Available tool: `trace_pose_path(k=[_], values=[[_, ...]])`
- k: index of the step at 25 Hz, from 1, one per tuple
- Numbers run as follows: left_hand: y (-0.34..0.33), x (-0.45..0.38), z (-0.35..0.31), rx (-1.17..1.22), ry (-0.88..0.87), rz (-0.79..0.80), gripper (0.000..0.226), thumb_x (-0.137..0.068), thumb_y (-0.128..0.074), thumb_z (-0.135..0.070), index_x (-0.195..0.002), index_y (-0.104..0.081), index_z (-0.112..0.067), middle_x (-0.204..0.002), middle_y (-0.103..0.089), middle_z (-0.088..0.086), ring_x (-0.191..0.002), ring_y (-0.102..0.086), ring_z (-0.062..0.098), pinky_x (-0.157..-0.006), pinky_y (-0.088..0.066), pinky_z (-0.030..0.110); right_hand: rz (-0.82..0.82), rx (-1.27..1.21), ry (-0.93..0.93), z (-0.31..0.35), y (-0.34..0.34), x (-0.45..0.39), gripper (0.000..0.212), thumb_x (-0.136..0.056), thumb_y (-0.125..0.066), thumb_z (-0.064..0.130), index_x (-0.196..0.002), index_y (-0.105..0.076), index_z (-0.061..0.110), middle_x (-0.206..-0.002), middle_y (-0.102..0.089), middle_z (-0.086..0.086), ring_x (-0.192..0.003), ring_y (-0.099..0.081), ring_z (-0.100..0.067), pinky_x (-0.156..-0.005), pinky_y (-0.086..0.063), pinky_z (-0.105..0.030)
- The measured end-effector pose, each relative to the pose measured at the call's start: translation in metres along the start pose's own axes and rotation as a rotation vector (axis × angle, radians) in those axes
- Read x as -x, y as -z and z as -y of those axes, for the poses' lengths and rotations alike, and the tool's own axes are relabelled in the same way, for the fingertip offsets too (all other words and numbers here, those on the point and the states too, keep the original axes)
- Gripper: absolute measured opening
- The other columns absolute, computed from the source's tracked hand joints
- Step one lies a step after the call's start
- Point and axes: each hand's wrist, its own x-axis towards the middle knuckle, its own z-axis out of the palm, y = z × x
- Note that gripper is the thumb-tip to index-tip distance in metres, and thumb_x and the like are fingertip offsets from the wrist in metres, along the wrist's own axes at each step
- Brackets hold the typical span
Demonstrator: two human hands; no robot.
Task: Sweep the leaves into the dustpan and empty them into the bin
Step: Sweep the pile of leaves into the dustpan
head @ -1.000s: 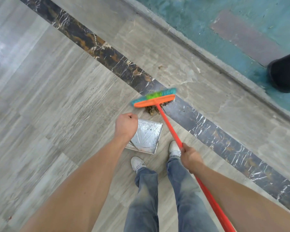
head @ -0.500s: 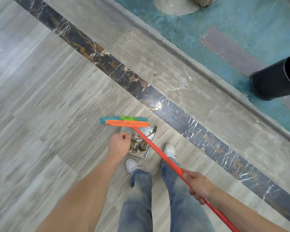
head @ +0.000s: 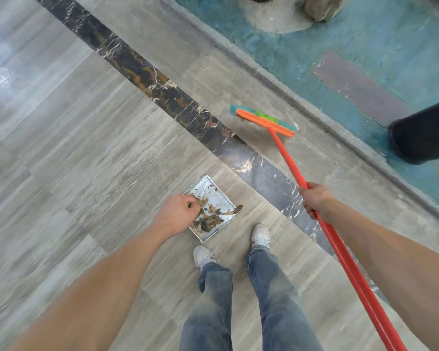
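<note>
Leaves [head: 209,219] are gathered in the dustpan [head: 214,198], near the feet; sweeping looks finished. Its handle is gripped by the curled left hand [head: 174,215]; the broom [head: 287,158] is clasped by the right hand [head: 313,198]. Next, the pan must be carried level to the bin [head: 425,135], far right.

I see a broom [head: 265,122] with an orange head, teal and bright green bristles, and a red-orange pole. The dustpan [head: 214,196] near my feet is silvery metal, flecked with brown and tan leaves [head: 208,220]. The floor [head: 86,160] is grey-beige with fine wood-like streaks, crossed by a dark marble band [head: 162,89], black-brown with white veins and amber patches. Far right, the ground [head: 314,54] is worn teal with a dull maroon rectangle [head: 360,87]. The bin [head: 423,138] at the right edge is plain black. My jeans [head: 271,300] are faded blue, my shoes [head: 261,233] off-white.
</note>
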Motion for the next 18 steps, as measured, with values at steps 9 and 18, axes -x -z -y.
trace_pose_path(k=[9,18], values=[[-0.001,0.011,0.053,0.001,0.177,-0.184,0.033,-0.081,-0.046,-0.005,-0.052,-0.035,-0.015,-0.046,-0.028,-0.006,-0.046,-0.021,0.009,-0.044,-0.022,0.022,-0.081,-0.035,0.018,0.118,-0.012,-0.087,0.023,-0.090,-0.029,0.007,-0.104,-0.047,0.012,-0.065,-0.053,-0.012,-0.040,-0.037,-0.015,-0.037,-0.034,-0.018],[0.008,-0.004,0.053,0.043,0.188,-0.136,0.033,-0.083,-0.044,-0.011,-0.053,-0.032,-0.016,-0.044,-0.027,-0.006,-0.041,-0.021,0.009,-0.038,-0.020,0.020,-0.006,0.349,0.097,0.076,-0.061,-0.075,0.043,-0.087,-0.030,0.003,-0.125,-0.048,0.013,-0.063,-0.052,-0.014,-0.036,-0.045,-0.021,-0.036,-0.041,-0.024]])
